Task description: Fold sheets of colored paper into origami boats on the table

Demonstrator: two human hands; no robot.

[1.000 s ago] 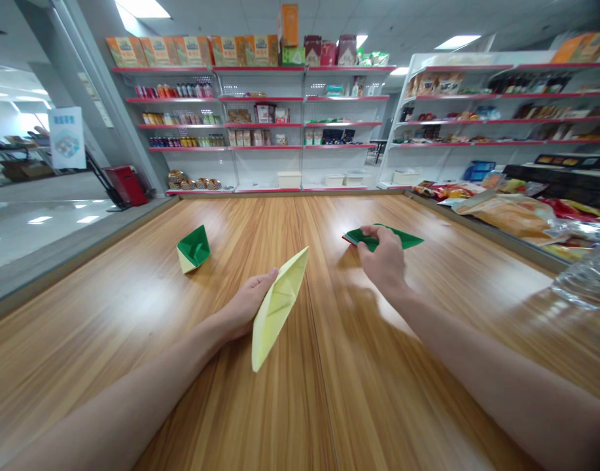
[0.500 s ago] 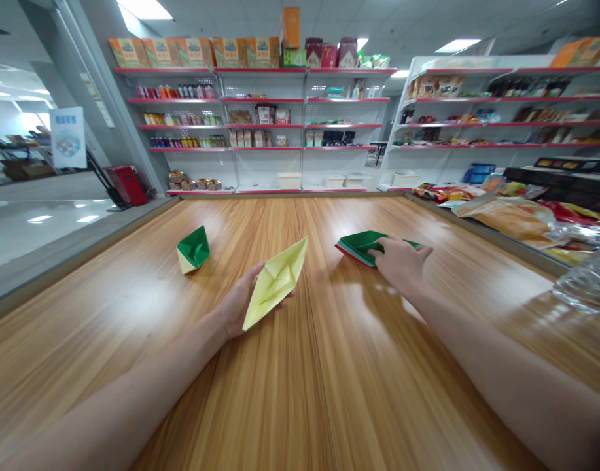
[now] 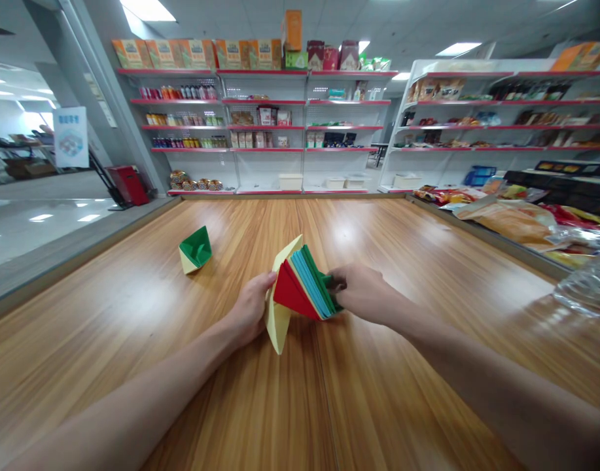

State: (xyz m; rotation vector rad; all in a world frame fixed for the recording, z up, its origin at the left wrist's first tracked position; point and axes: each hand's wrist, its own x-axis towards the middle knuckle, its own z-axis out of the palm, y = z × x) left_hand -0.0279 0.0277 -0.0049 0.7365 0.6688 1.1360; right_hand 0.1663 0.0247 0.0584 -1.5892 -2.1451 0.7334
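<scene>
A pale yellow folded paper boat (image 3: 279, 324) is gripped by my left hand (image 3: 253, 304), its open side turned to the right. My right hand (image 3: 361, 291) pinches a nested stack of paper boats (image 3: 309, 281), with red at the left, then cream, blue and green layers. The red end of the stack sits against the yellow boat, partly inside its hollow; how deep I cannot tell. Farther left on the table stands another paper boat (image 3: 195, 250), green inside with a cream outer face, apart from both hands.
The wood-grain table (image 3: 221, 405) has a raised edge. Snack packets (image 3: 515, 219) lie beyond its right edge, and clear plastic (image 3: 587, 284) rests at the right. Stocked shelves (image 3: 265, 127) stand behind; a red box (image 3: 127, 185) is on the floor at left.
My right hand has lifted the stack off the table and brought it left to the yellow boat. My left hand has turned the yellow boat to face the stack.
</scene>
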